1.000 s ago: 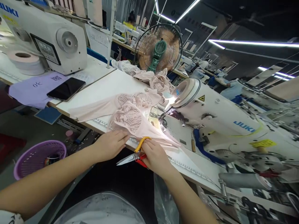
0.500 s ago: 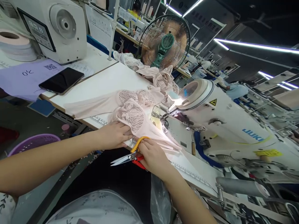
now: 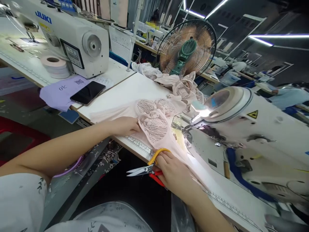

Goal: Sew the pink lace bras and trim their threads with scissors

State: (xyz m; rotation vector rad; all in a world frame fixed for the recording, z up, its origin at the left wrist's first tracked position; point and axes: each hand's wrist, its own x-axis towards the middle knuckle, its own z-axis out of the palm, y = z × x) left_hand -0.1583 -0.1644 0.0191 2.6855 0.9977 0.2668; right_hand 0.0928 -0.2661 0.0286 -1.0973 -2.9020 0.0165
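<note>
A pale pink lace garment (image 3: 154,120) lies on the white sewing table (image 3: 130,90), running under the needle of a white Juki sewing machine (image 3: 253,129). My left hand (image 3: 124,125) rests on the garment's left edge, fingers curled onto the fabric. My right hand (image 3: 175,170) is at the table's front edge, closed on scissors (image 3: 145,167) with yellow and red handles; the blades point left, off the table, slightly apart. The same hand's fingers also touch the fabric's near edge.
A black phone (image 3: 87,92) lies on lilac paper (image 3: 58,95) to the left, beside a second sewing machine (image 3: 72,38) and a tape roll (image 3: 54,66). A green fan (image 3: 187,48) and a pile of pink garments (image 3: 183,88) stand behind. A ruler strip (image 3: 140,145) runs along the table edge.
My left hand slid left and further up along the garment, away from the right hand. The right hand with the scissors stays at the table edge. The view turned somewhat.
</note>
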